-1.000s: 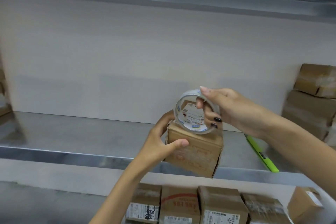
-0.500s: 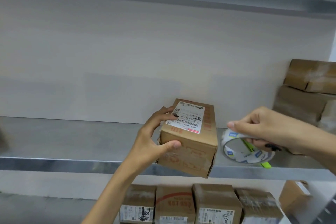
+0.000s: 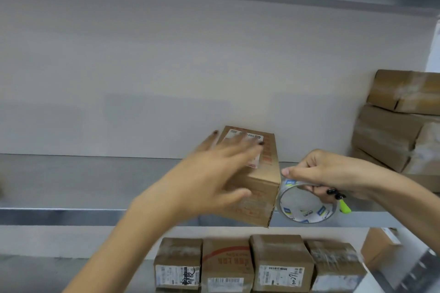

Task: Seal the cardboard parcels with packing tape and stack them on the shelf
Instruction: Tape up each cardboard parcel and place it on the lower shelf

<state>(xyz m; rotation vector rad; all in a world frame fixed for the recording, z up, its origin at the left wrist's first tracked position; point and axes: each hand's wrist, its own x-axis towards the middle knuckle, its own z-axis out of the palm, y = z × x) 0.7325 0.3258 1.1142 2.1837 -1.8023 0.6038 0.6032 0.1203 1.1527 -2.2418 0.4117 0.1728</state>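
Cardboard parcel (image 3: 264, 183) sits on the steel shelf (image 3: 95, 181), its near bottom corner poking out past the shelf's front lip. White shipping label (image 3: 250, 136) on top, red print on the side faces.

L hand (image 3: 209, 181) is over the parcel's top & near-left side. Its fingers (image 3: 240, 150) are straight and spread apart, laid across the label, thumb down by the front face. It's motion-blurred, so can't tell if the palm actually presses the card.

R hand (image 3: 333, 171) is just right of the parcel, fingers (image 3: 307, 166) curled & clamped on the tape roll (image 3: 307, 216): thumb on the outer rim, other fingers hooked through the core. Roll stands on edge, its left rim right up against the parcel's right corner; contact not clear.

A lime-green tool (image 3: 345, 207) peeks out behind the roll, right of the parcel; most of it is hidden by the R hand.

Further right of the parcel, at the shelf's end, a stack of brown boxes (image 3: 390, 131). Below the parcel, on the next shelf down, a row of labelled boxes (image 3: 281, 257) side by side.
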